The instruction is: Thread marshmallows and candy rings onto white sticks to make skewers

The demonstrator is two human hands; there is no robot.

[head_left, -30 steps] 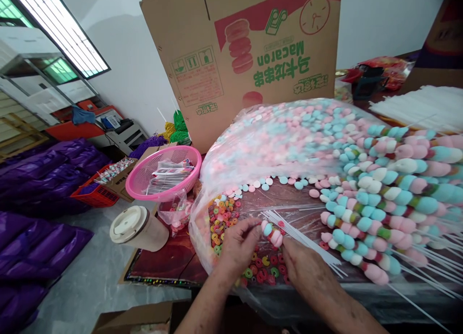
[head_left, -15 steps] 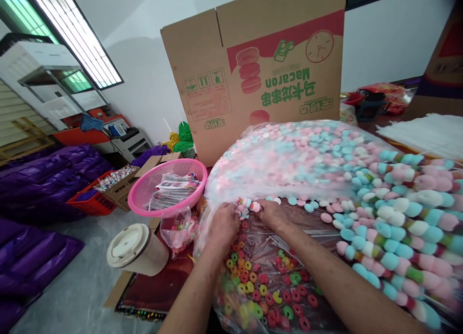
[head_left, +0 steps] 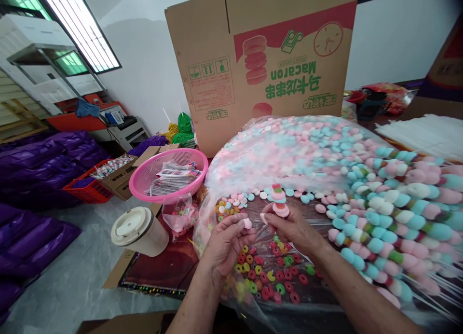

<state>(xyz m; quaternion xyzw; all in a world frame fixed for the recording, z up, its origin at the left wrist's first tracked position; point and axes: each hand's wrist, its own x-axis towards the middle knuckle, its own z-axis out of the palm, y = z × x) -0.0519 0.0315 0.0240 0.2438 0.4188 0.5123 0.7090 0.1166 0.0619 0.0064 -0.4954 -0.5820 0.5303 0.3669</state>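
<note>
My right hand pinches a partly filled candy skewer, held upright with pink, white and blue pieces stacked on it. My left hand is closed on a pink marshmallow piece at its fingertips, close to the skewer's lower end. Both hands hover above loose coloured ring candies on clear plastic. Behind them lies a big heap of pink and blue marshmallow pieces. Finished skewers are piled at the right.
A large cardboard box stands behind the heap. At the left sit a pink basket with packets, a lidded paper cup and a small bag of candy. Purple bags lie on the floor.
Both hands pulled back from the edge of the marshmallow heap toward me. The skewer now stands upright in my right hand, and my left hand has come away with a pink piece.
</note>
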